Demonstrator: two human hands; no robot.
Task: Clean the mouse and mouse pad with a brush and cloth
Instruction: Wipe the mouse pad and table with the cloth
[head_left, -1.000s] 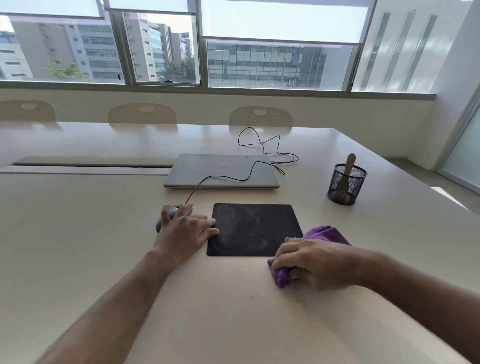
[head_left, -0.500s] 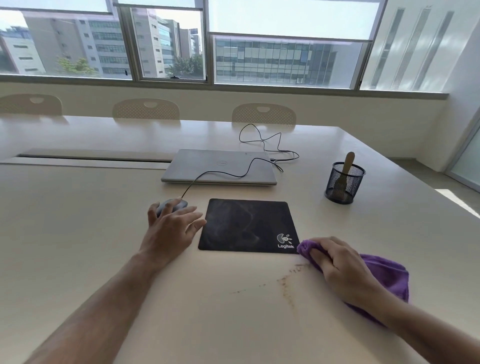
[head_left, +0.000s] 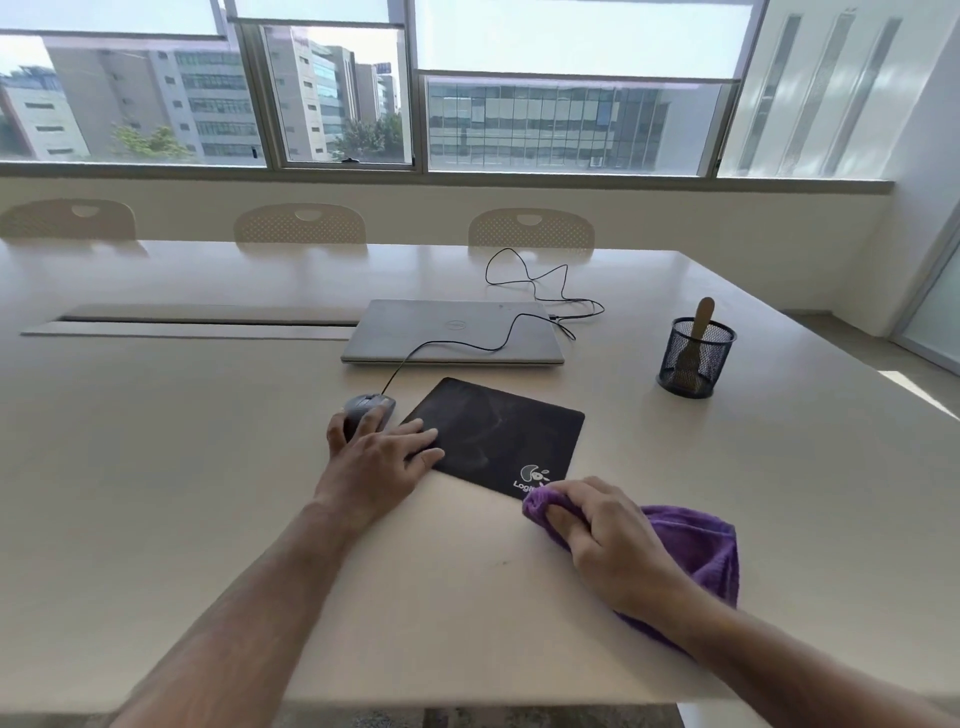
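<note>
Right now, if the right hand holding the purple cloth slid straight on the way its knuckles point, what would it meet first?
The right hand with the purple cloth points up-left toward the black rectangular mouse pad; its near corner by the white logo probably comes first. The cloth's edge already seems to overlap it.

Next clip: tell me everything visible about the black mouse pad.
The flat black rectangular mouse pad lies turned at an angle on the pale table, before the closed grey laptop. Pale dusty smears mark its surface; a white logo sits at the near corner, partly covered by the purple cloth. The left hand rests fingers on its left edge.
</note>
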